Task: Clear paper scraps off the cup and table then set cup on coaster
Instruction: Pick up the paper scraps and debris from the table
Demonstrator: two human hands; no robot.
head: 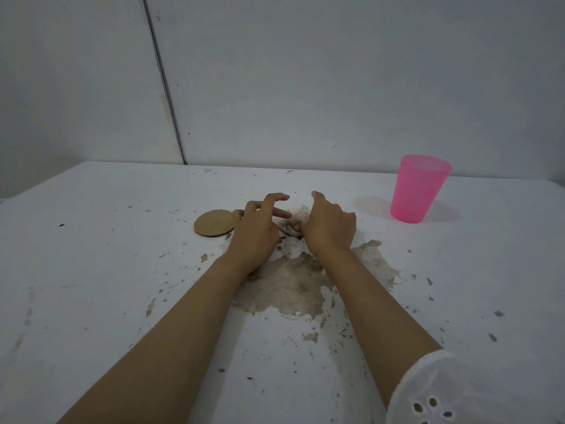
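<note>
- White eyelet sleeve (434, 390) at near right corner; both forearms bare, reaching forward across the table (91, 270).
- Table top white, scuffed, dark flecks and chips all over. Big brown-grey stain (293, 289) mid-table, between and under the forearms.
- Left hand (256, 231) just past the stain, palm down, fingers spread and mostly straight, holding nothing that shows.
- Right hand (328, 228) just beside it, fingers curled down, gripping the paper scraps (301, 214). Scraps are crumpled, whitish and dirty, bunched between the two hands, lying on the table. Exact finger contact is hidden by the hand's back.
- Coaster (214, 223): round, brown cardboard, flat on the table, just left of the left hand, touching or nearly touching its little finger. Nothing on it.
- Cup (420, 188): pink, translucent plastic, upright, far right, well apart from the coaster, both hands between them. Cannot tell if any scrap is inside.
- Faint pale mark (371, 205) on the table just left of the cup.
- Open table on the left half and along the far edge behind the hands.
- Wall (305, 71) plain grey-white, meets the table's far edge; dark vertical seam (165, 87) on its left part.
</note>
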